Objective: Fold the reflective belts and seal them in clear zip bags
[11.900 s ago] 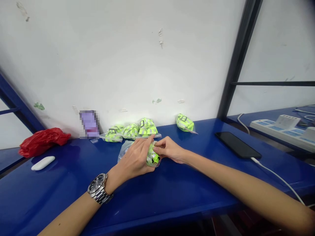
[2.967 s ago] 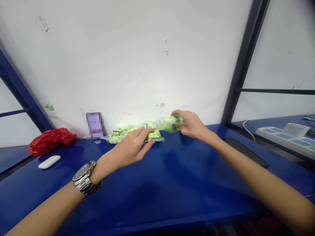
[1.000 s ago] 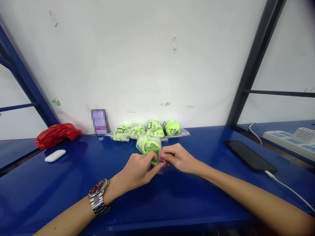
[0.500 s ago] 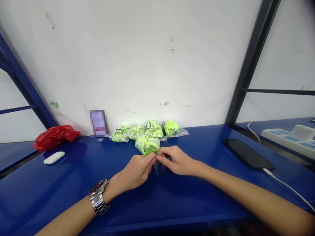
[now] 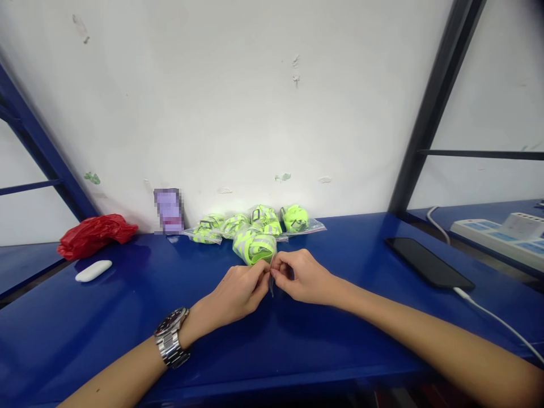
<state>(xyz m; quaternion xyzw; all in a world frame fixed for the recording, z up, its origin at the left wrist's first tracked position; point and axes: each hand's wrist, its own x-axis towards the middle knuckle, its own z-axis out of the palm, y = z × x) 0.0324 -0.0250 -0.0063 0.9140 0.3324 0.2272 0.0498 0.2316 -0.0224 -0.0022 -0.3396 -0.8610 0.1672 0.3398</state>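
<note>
The clear plastic bag packed with a rolled neon-yellow and grey reflective strap (image 5: pixel 254 245) sits on the glossy blue tabletop (image 5: pixel 238 362), just in front of the person's fingertips, its mouth end turned toward the person. The left hand (image 5: pixel 238 290) has its thumb and forefinger closed on the edge of that mouth; the right hand (image 5: pixel 302 276) pinches the same edge from the other side, fingertips nearly meeting. A thin sliver of plastic pokes out below them. A silver metal-link wristwatch (image 5: pixel 171 340) circles the left wrist.

Behind the bag, four similar bagged neon-yellow bundles (image 5: pixel 295 219) line up near the white wall (image 5: pixel 238 102); whether the front bag touches them, I cannot tell. Farther left lie a crumpled red plastic bag (image 5: pixel 97 235) and a smooth white oval case (image 5: pixel 93 271). Right of the hands, a flat black phone (image 5: pixel 427 262) lies with a white cable (image 5: pixel 495 317) plugged in.
</note>
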